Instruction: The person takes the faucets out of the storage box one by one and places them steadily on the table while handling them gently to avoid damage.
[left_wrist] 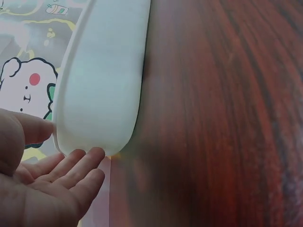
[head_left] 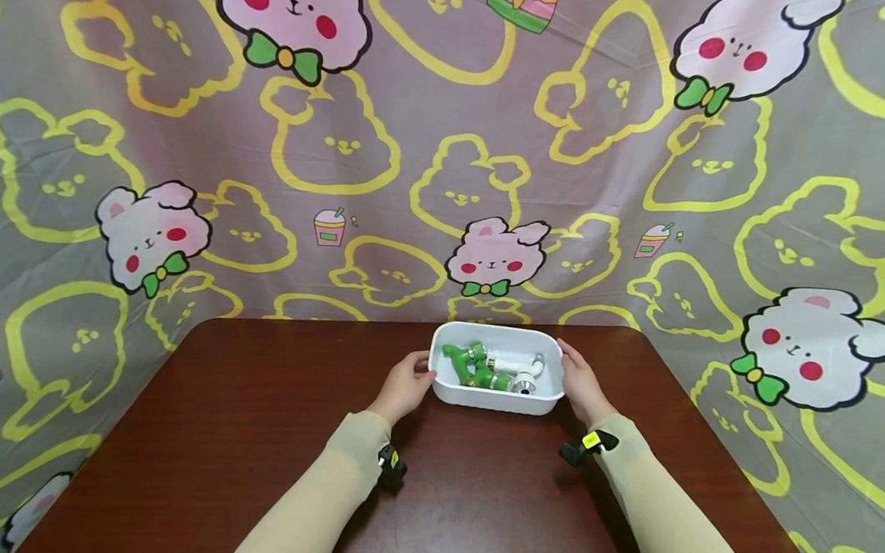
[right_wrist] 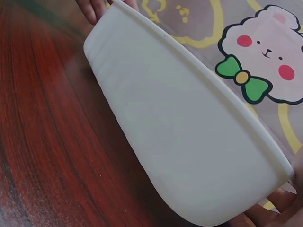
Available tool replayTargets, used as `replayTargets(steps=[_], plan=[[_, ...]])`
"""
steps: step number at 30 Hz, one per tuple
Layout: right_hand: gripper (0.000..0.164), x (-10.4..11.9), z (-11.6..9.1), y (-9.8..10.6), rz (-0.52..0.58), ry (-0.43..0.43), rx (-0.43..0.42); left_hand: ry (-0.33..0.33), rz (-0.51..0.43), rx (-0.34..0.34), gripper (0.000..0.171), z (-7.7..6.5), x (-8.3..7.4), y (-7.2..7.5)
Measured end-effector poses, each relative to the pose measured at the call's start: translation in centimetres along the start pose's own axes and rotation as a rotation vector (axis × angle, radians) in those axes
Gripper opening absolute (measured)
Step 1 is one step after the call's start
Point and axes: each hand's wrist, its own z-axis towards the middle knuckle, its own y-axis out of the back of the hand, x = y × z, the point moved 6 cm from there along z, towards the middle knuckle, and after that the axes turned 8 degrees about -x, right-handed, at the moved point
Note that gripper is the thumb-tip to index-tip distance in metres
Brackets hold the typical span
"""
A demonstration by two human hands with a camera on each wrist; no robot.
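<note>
A white oblong plastic basin (head_left: 497,402) sits near the far edge of the table, with a hand at each end. Inside lie green tap-like fittings (head_left: 464,364) and a white tap-like fitting (head_left: 518,366) with shiny metal parts. My left hand (head_left: 405,387) holds the basin's left end; in the left wrist view its thumb is at the rim and its fingertips (left_wrist: 96,153) meet the end wall. At the opposite end, my right hand (head_left: 582,384) grips the basin, fingers (right_wrist: 265,215) against the lower wall and thumb up by the rim.
The dark red-brown wooden table (head_left: 271,452) extends to both sides and toward the person. Behind it hangs a patterned cloth (head_left: 380,230) with rabbit faces, close to the table's far edge. A small black strap device (head_left: 391,465) is on each sleeve cuff.
</note>
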Motion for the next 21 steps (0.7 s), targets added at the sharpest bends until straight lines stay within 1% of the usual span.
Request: replayTargets(steps=[4,11,17,21], plan=[[0.052,0.1,0.0,-0.1,-0.020,0.004,0.017,0.026,-0.014,0.000,0.039,0.0,0.1,0.1],[0.053,0.1,0.1,-0.5,-0.094,0.044,0.046,0.078,0.004,0.025,0.041,-0.2,0.6,0.3],[0.051,0.0,0.1,-0.8,-0.078,0.075,0.081,0.108,0.008,0.052,0.044,-0.5,0.8,0.7],[0.051,0.0,0.0,-0.9,-0.061,0.073,0.119,0.116,0.008,0.066,0.045,-0.6,0.9,1.1]])
